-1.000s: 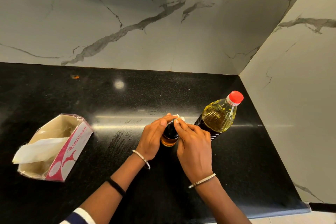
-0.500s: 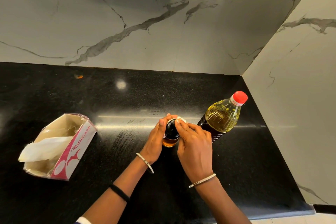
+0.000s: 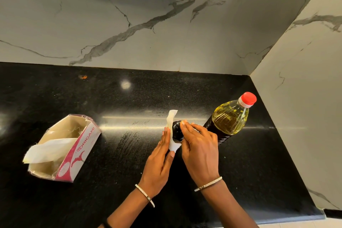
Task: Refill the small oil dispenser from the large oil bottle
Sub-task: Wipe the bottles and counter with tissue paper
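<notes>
Small oil dispenser (image 3: 176, 132) standing on black counter (image 3: 111, 153), just left of large oil bottle (image 3: 228, 119) and close against it. Dark top of dispenser visible; lower body hidden behind tissue (image 3: 173, 129) and fingers.

Change from half a second ago: tissue, then only a small white scrap bunched at the dispenser top under both sets of fingertips, now opened out into a strip running up past the top and down the dispenser's left side. Left hand (image 3: 159, 161), then curled around the dispenser body, now flattened, fingers straight, palm pressing the tissue against the side. Right hand (image 3: 199, 146) unchanged in place: fingers bent, tips pinched on the dispenser top, some tissue apparently under them.

Large bottle unmoved, upright, red cap (image 3: 248, 98) still on, yellow oil high in its shoulder. Tissue box (image 3: 64, 148) well to the left, one sheet hanging from its opening.

Judgement: wiping of the dispenser's outside in progress, not pouring. With the bottle capped, either refill finished and clean-up under way, or refill not begun; oil level in dispenser not readable here, so undecided.

Risk: one-sided pressure from the flat left hand liable to tip the dispenser toward the bottle unless held firm at the top.
</notes>
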